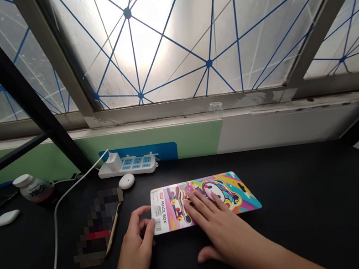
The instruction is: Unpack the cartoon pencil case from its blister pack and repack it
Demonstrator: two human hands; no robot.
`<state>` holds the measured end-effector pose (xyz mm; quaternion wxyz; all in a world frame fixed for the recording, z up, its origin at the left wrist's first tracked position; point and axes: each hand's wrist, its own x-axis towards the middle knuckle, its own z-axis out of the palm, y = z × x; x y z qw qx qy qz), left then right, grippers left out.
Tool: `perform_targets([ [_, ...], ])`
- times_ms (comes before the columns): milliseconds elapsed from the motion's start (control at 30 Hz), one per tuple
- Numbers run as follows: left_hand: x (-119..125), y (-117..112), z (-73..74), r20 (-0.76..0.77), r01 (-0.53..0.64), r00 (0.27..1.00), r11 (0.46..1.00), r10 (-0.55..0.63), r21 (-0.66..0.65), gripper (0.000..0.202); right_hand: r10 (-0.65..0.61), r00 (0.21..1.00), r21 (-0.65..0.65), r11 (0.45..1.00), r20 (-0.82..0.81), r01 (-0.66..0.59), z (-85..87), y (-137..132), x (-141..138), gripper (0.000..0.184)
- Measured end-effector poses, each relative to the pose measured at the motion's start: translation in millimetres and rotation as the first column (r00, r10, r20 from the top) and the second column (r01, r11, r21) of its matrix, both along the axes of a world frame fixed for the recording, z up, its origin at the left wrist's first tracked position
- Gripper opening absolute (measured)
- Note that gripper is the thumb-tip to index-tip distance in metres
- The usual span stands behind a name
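A flat, colourful pencil box (179,220) lies on the black table, with "PENCIL BOX" printed on the white strip at its left end. A cartoon bear-like figure and a skateboard decorate the rest of it. My left hand (138,237) grips its left edge, the thumb at the near part and curled fingers along the side; some fingertips are hidden. Across the middle of the box my right hand (218,225) lies flat, palm down, its fingers stretched and the thumb apart, covering part of the print.
Behind stands a white power strip (139,164) with a charger (114,162) and white cable (56,221). A round white case (126,181), a blurred flat item (98,227), a bottle (34,189) and a white object (6,218) lie leftward. Black metal bars (29,91) flank the table (318,212).
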<state>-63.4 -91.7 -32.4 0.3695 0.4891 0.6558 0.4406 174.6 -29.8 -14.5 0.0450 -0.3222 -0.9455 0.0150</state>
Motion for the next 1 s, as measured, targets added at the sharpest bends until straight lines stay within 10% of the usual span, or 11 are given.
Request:
perform_targets([
  [167,4.6,-3.5,2.1,0.070,-0.010,0.998,0.999,0.007,0.032,0.043,0.049,0.999,-0.127,0.991,0.005,-0.048,12.3,11.6,-10.8,0.095],
  [500,-0.6,0.5,8.9,-0.198,0.057,0.979,0.998,-0.051,0.025,0.025,-0.005,0.998,-0.107,0.994,-0.062,-0.001,6.4,36.5,87.2,0.065],
  [700,17.1,35.3,41.4,-0.772,0.071,0.634,0.991,0.041,0.111,0.037,-0.012,1.000,-0.003,1.000,-0.018,0.012,3.3,31.0,61.2,0.076],
  [1000,46.0,92.6,13.8,-0.791,0.385,0.528,0.917,-0.309,-0.102,0.070,0.066,0.997,0.081,0.995,-0.043,-0.062,-10.8,47.8,20.3,0.072],
])
